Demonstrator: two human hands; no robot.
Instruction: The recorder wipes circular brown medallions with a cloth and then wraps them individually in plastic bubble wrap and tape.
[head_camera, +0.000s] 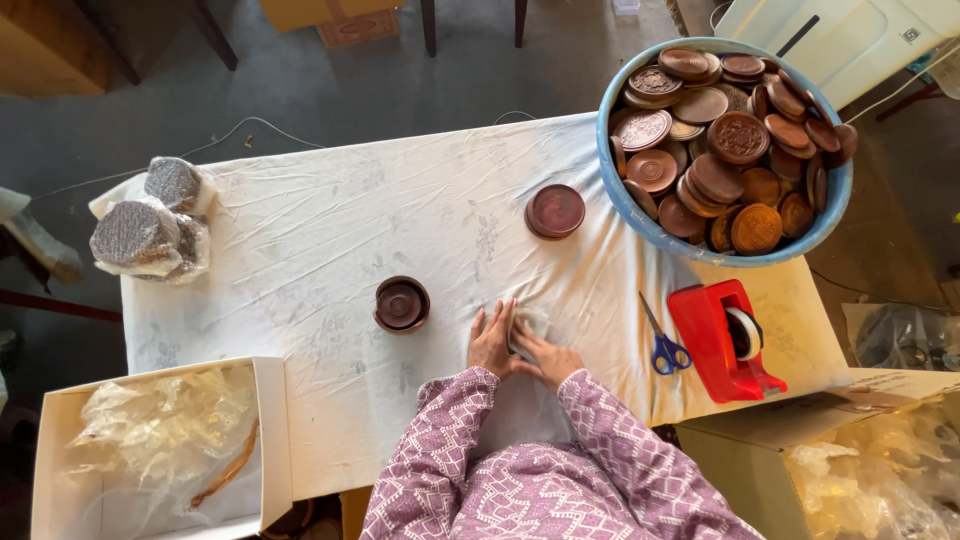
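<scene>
My left hand (492, 340) and my right hand (548, 356) meet at the near middle of a table draped in a white cloth (330, 230). Between them they press a small flat object in pale wrapping (527, 325) against the cloth; what is inside is hidden. A round brown wooden dish (402, 304) lies just left of my left hand. A brown round lid (555, 211) rests farther back, beyond my hands. Both sleeves are purple with a white pattern.
A blue basin (640, 222) heaped with several brown wooden discs fills the far right. Blue-handled scissors (662, 342) and a red tape dispenser (722, 340) lie right of my hands. Wrapped bundles (150, 225) sit far left; white boxes with plastic (160, 450) (860, 460) flank me.
</scene>
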